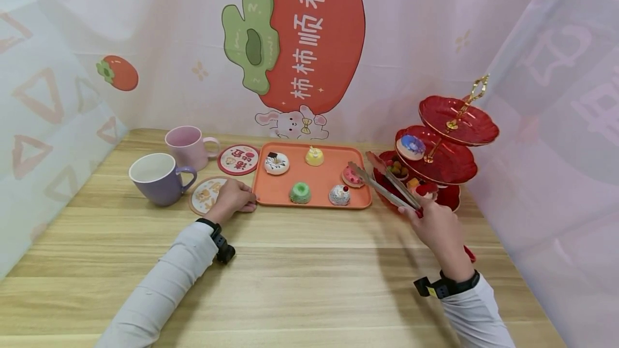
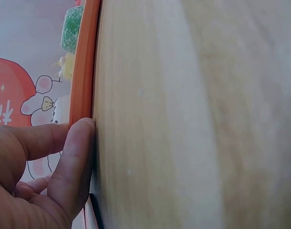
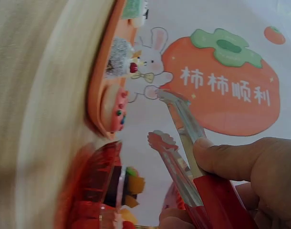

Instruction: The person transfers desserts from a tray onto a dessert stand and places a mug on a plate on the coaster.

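My left hand (image 1: 233,199) pinches the near left corner of an orange tray (image 1: 271,196) between thumb and fingers, as the left wrist view shows. On the tray sit a white donut (image 1: 276,164), a yellow cake (image 1: 314,156), a green cake (image 1: 300,193), a speckled cake (image 1: 339,195) and a pink donut (image 1: 353,176). Metal tongs (image 3: 186,129) with red handles are held in my right hand (image 1: 437,230). Their tips are spread apart with nothing between them, above the tray's right edge and close to the pink donut.
A red three-tier stand (image 1: 459,122) rises at the right, its lower tiers bearing a purple-blue donut (image 1: 411,146) and small desserts. At the left are a pink mug (image 1: 186,146), a purple mug (image 1: 159,181) and two round coasters (image 1: 238,159), one partly under my left hand.
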A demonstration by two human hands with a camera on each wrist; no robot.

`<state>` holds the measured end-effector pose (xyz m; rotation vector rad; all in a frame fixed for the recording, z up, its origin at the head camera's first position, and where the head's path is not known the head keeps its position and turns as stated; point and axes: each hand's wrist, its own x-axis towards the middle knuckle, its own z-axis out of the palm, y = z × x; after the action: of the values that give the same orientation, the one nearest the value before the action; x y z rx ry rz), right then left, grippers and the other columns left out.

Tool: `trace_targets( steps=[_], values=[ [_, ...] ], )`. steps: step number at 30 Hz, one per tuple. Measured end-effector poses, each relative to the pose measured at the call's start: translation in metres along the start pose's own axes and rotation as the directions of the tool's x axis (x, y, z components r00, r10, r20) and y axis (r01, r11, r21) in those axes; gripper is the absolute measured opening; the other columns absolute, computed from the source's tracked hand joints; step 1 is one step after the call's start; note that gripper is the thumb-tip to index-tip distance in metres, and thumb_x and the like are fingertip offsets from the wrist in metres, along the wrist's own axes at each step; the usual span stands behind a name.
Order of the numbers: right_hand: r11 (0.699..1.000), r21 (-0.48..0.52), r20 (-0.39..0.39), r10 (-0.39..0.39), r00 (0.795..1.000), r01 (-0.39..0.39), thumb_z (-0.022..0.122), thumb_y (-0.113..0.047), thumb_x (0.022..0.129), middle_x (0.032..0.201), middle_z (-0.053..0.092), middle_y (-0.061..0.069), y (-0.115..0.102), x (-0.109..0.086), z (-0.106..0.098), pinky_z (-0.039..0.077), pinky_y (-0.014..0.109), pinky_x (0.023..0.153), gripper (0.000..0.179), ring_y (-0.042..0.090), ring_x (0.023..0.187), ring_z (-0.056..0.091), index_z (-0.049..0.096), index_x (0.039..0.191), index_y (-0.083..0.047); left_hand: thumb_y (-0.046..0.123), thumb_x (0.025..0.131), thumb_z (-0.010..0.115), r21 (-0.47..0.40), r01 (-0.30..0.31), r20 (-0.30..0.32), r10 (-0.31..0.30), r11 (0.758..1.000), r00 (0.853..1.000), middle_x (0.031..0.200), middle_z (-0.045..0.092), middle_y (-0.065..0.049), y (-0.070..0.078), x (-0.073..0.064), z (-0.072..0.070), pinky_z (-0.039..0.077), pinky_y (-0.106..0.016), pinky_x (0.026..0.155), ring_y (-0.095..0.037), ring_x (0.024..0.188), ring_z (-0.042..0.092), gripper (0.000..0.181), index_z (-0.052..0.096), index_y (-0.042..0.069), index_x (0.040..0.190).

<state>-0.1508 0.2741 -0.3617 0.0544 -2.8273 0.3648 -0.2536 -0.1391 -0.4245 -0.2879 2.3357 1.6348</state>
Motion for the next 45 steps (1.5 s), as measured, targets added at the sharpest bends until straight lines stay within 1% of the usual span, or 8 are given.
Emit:
trace_targets(
  steps=[5,9,12,14,19,23,32,45],
  values=[
    [1.000,0.004,-0.014,-0.018,1.000,0.018,0.071,-0.028,0.083,0.048,0.038,0.005,0.003,0.001,0.012,0.032,0.037,0.038,0.052,0.025,0.043,0.040,0.056,0.124,0.000,0.001,0.086,0.062,0.000,0.004,-0.013,-0.004,1.000,1.000,0.077,0.066,-0.014,-0.002,0.002,0.000,0.057,-0.027,0.059,-0.015,0.059,0.065,0.019,0.060,-0.010,0.101],
    [1.000,0.004,-0.034,-0.012,0.999,0.012,0.072,-0.030,0.081,0.049,0.037,0.004,0.004,0.002,0.021,0.027,0.035,0.038,0.036,0.024,0.043,0.038,0.063,0.101,-0.001,-0.001,0.085,0.062,-0.017,-0.018,-0.017,0.018,1.000,1.000,0.073,0.066,-0.013,-0.004,0.003,0.000,0.057,-0.027,0.057,-0.015,0.056,0.064,0.020,0.059,-0.012,0.101],
    [1.000,0.009,-0.047,-0.012,0.999,0.012,0.074,-0.030,0.080,0.052,0.042,0.005,0.004,0.002,0.026,0.027,0.034,0.038,0.030,0.025,0.045,0.041,0.060,0.084,-0.003,-0.002,0.084,0.062,-0.026,-0.025,-0.020,0.024,0.999,1.000,0.072,0.066,-0.012,-0.004,0.003,0.001,0.057,-0.027,0.056,-0.015,0.055,0.064,0.020,0.058,-0.012,0.101],
    [1.000,0.014,-0.053,-0.019,0.998,0.020,0.074,-0.029,0.079,0.054,0.045,0.006,0.005,0.003,0.028,0.028,0.034,0.038,0.029,0.025,0.045,0.042,0.060,0.082,-0.004,-0.001,0.084,0.062,-0.026,-0.024,-0.020,0.023,0.999,1.000,0.073,0.066,-0.012,-0.003,0.002,0.001,0.057,-0.027,0.056,-0.015,0.056,0.064,0.020,0.059,-0.012,0.101],
    [1.000,0.009,-0.051,-0.026,0.998,0.027,0.074,-0.028,0.079,0.052,0.042,0.004,0.003,0.004,0.030,0.028,0.033,0.037,0.029,0.024,0.045,0.041,0.056,0.076,-0.006,-0.001,0.084,0.062,-0.025,-0.011,-0.023,0.011,1.000,1.000,0.075,0.066,-0.013,-0.003,0.003,0.001,0.057,-0.027,0.057,-0.015,0.056,0.064,0.020,0.059,-0.011,0.101],
    [1.000,-0.010,-0.031,-0.026,0.999,0.026,0.074,-0.028,0.079,0.053,0.043,0.005,-0.001,0.007,0.030,0.033,0.037,0.036,0.032,0.027,0.045,0.046,0.051,0.070,-0.008,-0.002,0.084,0.062,-0.030,-0.013,-0.028,0.012,0.999,1.000,0.075,0.066,-0.014,-0.004,0.003,0.001,0.057,-0.028,0.057,-0.016,0.056,0.064,0.020,0.058,-0.011,0.102],
    [0.999,-0.048,0.025,0.013,1.000,-0.012,0.073,-0.030,0.080,0.058,0.049,0.009,-0.013,0.014,0.029,0.044,0.046,0.040,0.032,0.033,0.049,0.052,0.055,0.071,-0.004,-0.002,0.084,0.061,-0.024,-0.010,-0.025,0.009,1.000,1.000,0.072,0.066,-0.012,-0.002,0.001,0.000,0.057,-0.028,0.057,-0.015,0.056,0.064,0.021,0.059,-0.012,0.102],
    [0.998,-0.069,0.006,-0.010,1.000,0.010,0.072,-0.029,0.081,0.055,0.047,0.009,-0.013,0.011,0.031,0.041,0.044,0.036,0.032,0.032,0.044,0.048,0.058,0.073,-0.002,-0.002,0.084,0.061,-0.018,-0.019,-0.027,0.018,1.000,0.999,0.072,0.066,-0.012,-0.004,0.002,0.001,0.057,-0.027,0.056,-0.015,0.056,0.064,0.022,0.059,-0.012,0.103]
  ],
)
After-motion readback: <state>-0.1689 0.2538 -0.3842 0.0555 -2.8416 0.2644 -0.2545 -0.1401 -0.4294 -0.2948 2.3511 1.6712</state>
